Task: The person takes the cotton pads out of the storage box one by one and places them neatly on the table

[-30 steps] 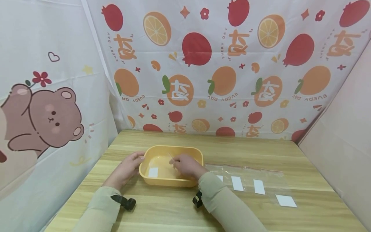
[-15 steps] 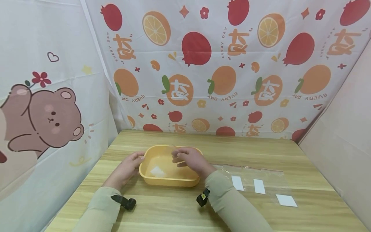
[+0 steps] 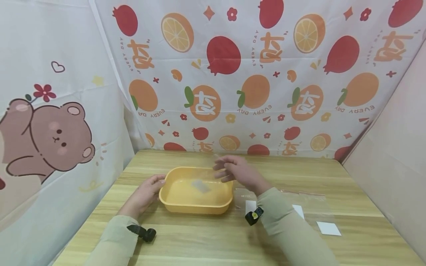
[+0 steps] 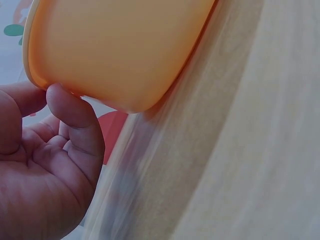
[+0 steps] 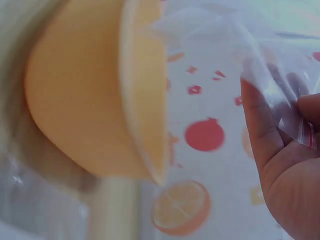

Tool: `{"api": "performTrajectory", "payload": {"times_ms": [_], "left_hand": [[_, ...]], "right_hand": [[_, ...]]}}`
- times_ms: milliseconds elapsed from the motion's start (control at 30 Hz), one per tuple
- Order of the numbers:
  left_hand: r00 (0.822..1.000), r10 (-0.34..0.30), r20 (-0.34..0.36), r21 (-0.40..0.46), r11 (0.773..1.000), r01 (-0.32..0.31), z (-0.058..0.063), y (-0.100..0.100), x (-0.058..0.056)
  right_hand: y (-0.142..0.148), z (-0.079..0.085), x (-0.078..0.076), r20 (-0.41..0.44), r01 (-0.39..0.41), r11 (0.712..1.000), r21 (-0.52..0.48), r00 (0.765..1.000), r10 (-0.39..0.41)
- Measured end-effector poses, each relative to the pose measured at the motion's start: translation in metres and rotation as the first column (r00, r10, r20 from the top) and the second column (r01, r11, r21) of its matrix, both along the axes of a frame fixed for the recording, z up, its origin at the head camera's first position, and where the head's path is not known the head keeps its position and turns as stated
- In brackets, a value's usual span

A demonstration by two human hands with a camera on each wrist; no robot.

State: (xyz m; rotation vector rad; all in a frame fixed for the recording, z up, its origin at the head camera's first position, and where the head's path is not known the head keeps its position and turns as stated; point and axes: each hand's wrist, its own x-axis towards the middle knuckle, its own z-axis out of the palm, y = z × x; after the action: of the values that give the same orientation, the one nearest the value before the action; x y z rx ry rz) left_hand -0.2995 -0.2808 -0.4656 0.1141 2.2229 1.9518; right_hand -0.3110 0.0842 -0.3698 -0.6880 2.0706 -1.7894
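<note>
A yellow plastic basin (image 3: pixel 196 209) stands on the wooden table. At its left end my left hand (image 3: pixel 144 193) holds the rim, with thumb and forefinger meeting at the edge in the left wrist view. My right hand (image 3: pixel 242 172) is raised above the basin's right end. Between its thumb and fingers it pinches a clear zip-lock bag (image 5: pixel 215 25) by the red-striped seal. The bag hangs out over the basin, and its white label (image 3: pixel 200 186) is blurred in the head view. Bare yellow floor shows inside the basin around that label.
Several clear zip-lock bags with white labels lie in an overlapping row right of the basin, including one with a label (image 3: pixel 328 228) at the row's right end. My right sleeve (image 3: pixel 283 218) covers part of the row. A fruit-print cloth (image 3: pixel 229 122) hangs behind the table.
My right hand has risen out of the basin and moved right and back, lifting the labelled bag with it. My left hand has stayed at the basin's left rim.
</note>
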Motion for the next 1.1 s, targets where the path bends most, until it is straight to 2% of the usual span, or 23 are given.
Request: {"api": "performTrajectory", "payload": {"times_ms": [167,333,567,767,867,967,1100], "left_hand": [[1.000,0.007,0.003,0.000,1.000,-0.007,-0.001,0.002,0.001],[1.000,0.011,0.005,-0.006,1.000,-0.011,-0.001,0.003,0.000],[1.000,0.009,0.011,0.005,1.000,-0.009,-0.002,0.002,0.002],[1.000,0.015,0.017,0.009,1.000,-0.015,-0.005,0.002,0.003],[1.000,0.005,0.015,0.000,1.000,-0.005,-0.005,0.002,0.003],[1.000,0.006,0.016,-0.002,1.000,-0.006,-0.005,0.001,0.003],[1.000,0.019,0.022,-0.006,1.000,-0.019,-0.004,0.000,0.003]], "right_hand": [[0.036,0.019,0.004,-0.031,0.020,1.000,0.008,0.999,-0.019],[0.077,0.027,0.005,-0.053,0.061,0.997,0.046,0.997,-0.059],[0.139,0.021,0.002,-0.080,0.132,0.978,0.163,0.990,-0.120],[0.196,0.014,0.007,-0.123,0.180,0.936,0.302,0.981,-0.149],[0.226,0.008,0.012,-0.106,0.196,0.908,0.370,0.980,-0.168],[0.254,0.001,0.015,-0.079,0.195,0.894,0.404,0.981,-0.178],[0.287,-0.006,0.020,-0.007,0.162,0.902,0.401,0.985,-0.174]]}}
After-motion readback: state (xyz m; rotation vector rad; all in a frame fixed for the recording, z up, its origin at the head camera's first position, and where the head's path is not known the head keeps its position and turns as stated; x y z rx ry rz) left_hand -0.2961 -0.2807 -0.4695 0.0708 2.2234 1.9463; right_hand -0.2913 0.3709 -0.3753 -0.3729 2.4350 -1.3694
